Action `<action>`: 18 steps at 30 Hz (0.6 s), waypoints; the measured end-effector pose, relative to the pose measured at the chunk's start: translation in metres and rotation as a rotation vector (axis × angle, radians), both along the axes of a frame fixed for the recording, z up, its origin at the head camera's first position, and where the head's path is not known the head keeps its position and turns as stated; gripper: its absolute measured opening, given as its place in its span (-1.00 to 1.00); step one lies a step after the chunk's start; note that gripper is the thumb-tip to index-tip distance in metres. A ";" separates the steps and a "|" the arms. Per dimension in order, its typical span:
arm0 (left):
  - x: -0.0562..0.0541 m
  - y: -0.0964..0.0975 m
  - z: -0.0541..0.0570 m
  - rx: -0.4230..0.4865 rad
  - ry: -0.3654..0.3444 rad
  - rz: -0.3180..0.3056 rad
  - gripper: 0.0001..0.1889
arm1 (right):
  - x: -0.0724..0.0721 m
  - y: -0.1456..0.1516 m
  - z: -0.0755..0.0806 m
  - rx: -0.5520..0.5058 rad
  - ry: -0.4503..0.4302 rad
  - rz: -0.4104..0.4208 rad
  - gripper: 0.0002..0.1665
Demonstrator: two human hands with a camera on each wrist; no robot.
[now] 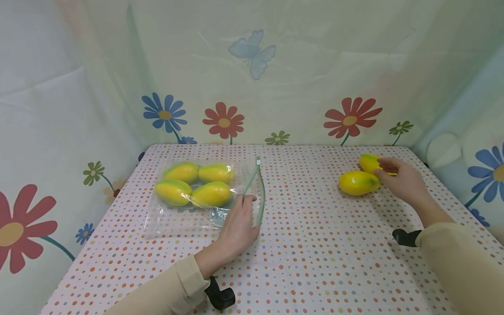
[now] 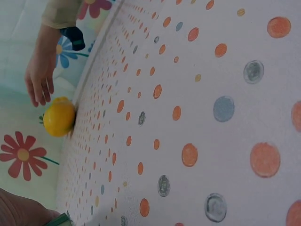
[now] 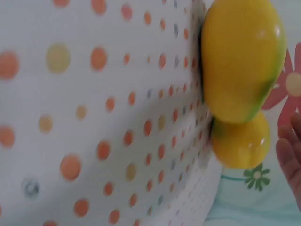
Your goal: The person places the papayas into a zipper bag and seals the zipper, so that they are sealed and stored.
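Observation:
A clear zip bag (image 1: 177, 223) with a green seal lies on the left, and several yellow-green mangoes (image 1: 212, 194) are inside it. My left hand (image 1: 239, 225) holds the bag at its mouth, where the green edges stand apart around the white slider. Over on the right, two more mangoes lie close together: a front mango (image 1: 356, 183) and a rear mango (image 1: 368, 162), partly hidden. My right hand (image 1: 403, 180) hovers beside them with its fingers loosely bent and nothing in its grasp. In the right wrist view, its fingers (image 3: 288, 150) are apart from the mangoes.
A dotted cloth (image 1: 299, 245) covers the table. Flower-printed curtains (image 1: 299, 83) enclose the back and both sides. Black wrist mounts (image 1: 220, 295) stick out from both sleeves.

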State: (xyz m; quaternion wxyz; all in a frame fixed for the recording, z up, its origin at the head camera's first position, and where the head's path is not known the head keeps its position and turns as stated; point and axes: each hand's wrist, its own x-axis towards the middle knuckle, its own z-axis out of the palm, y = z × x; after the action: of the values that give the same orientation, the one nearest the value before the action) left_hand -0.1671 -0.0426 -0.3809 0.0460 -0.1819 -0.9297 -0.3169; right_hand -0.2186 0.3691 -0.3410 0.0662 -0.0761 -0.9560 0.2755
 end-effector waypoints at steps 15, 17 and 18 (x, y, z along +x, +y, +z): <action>0.000 0.000 -0.001 -0.015 0.017 0.001 -0.26 | 0.000 0.020 -0.021 -0.071 -0.250 0.027 -0.04; 0.000 0.000 -0.001 -0.016 0.014 0.001 -0.26 | -0.001 0.020 -0.021 -0.087 -0.280 0.048 0.00; 0.000 0.000 -0.001 -0.015 0.011 0.001 -0.26 | -0.002 0.020 -0.021 -0.099 -0.295 0.060 0.03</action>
State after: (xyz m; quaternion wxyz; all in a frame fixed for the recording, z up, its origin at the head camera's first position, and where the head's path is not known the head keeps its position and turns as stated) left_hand -0.1673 -0.0427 -0.3818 0.0499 -0.1837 -0.9319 -0.3087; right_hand -0.2204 0.3891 -0.3621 -0.0868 -0.0905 -0.9424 0.3101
